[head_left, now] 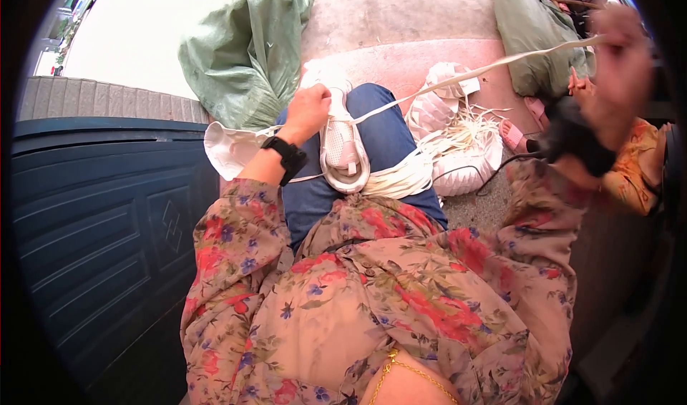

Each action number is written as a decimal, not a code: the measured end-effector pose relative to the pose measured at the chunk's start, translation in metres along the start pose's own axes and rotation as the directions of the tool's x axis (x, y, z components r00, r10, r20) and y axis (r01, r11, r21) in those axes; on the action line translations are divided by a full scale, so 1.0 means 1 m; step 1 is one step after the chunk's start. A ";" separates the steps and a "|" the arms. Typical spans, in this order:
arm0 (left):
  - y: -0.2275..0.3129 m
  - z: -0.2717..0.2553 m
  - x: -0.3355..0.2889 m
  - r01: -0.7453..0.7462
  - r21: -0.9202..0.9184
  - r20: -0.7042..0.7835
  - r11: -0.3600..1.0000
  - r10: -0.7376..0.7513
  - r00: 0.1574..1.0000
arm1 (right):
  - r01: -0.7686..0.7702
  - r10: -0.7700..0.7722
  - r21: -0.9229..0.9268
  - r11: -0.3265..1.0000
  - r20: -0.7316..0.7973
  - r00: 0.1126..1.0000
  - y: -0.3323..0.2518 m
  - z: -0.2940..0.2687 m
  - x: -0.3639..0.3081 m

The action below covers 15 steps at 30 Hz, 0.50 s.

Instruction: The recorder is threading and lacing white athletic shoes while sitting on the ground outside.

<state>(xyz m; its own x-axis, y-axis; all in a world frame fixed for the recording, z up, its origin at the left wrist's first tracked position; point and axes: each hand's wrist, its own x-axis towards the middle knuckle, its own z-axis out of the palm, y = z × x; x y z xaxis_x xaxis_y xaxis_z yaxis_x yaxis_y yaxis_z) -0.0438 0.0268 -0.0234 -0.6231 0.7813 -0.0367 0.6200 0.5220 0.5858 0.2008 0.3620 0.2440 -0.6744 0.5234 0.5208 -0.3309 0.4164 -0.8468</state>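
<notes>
A white sneaker [343, 147] rests on my lap between my jean-clad thighs, its opening toward me. My left hand [308, 111] is closed at the sneaker's upper left edge; its fingertips partly hide what they pinch. From the sneaker a flat cream shoelace [472, 72] stretches taut up to the right. Its far end is in my right hand [621, 51], raised high and closed, smeared by motion. A bundle of cream laces [401, 174] lies over my right thigh. Left of my left wrist sits another white shoe piece [232, 151], partly hidden by my forearm.
More white shoes [461, 169] and loose laces [465, 137] are heaped to my right, with a dark cord beside them. Green sacks [247, 54] stand ahead on both sides. A blue panelled door [107, 226] is at left. Another person's hand [581, 86] and pink sandal [512, 134] show at right.
</notes>
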 end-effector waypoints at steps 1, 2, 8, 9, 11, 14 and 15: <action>-0.015 -0.002 -0.007 0.014 0.011 -0.001 1.000 -0.014 1.000 | -0.010 -0.011 -0.254 0.967 -0.083 0.996 0.035 0.045 -0.015; -0.038 -0.005 -0.026 -0.019 0.032 -0.038 0.999 0.020 0.999 | -0.262 0.269 0.322 0.910 0.021 0.963 0.050 0.107 -0.033; -0.022 -0.008 -0.034 -0.077 0.147 0.103 0.986 0.062 0.993 | -0.474 0.525 -0.252 0.844 0.572 0.630 0.170 0.254 -0.163; -0.021 -0.011 -0.040 -0.050 0.160 0.074 0.986 0.039 0.997 | -0.342 0.537 -0.421 0.840 0.561 0.630 0.162 0.270 -0.172; -0.018 -0.015 -0.043 -0.014 0.170 0.032 0.985 0.008 0.999 | -0.293 0.616 -0.590 0.753 0.475 0.628 0.148 0.288 -0.181; -0.015 -0.017 -0.047 -0.090 0.037 -0.050 0.995 0.092 0.994 | -0.182 0.602 -0.684 0.706 0.445 0.664 0.141 0.305 -0.186; -0.009 -0.020 -0.049 -0.044 0.004 -0.062 0.999 0.044 0.997 | -0.122 0.579 -0.716 0.687 0.439 0.687 0.141 0.308 -0.188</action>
<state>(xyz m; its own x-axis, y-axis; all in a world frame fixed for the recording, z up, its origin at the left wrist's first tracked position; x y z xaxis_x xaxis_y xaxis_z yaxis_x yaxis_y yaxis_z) -0.0282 -0.0233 -0.0109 -0.6236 0.7807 0.0397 0.6487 0.4884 0.5837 0.0775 0.0939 -0.0066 -0.9447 0.2745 -0.1793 0.3273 0.7547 -0.5686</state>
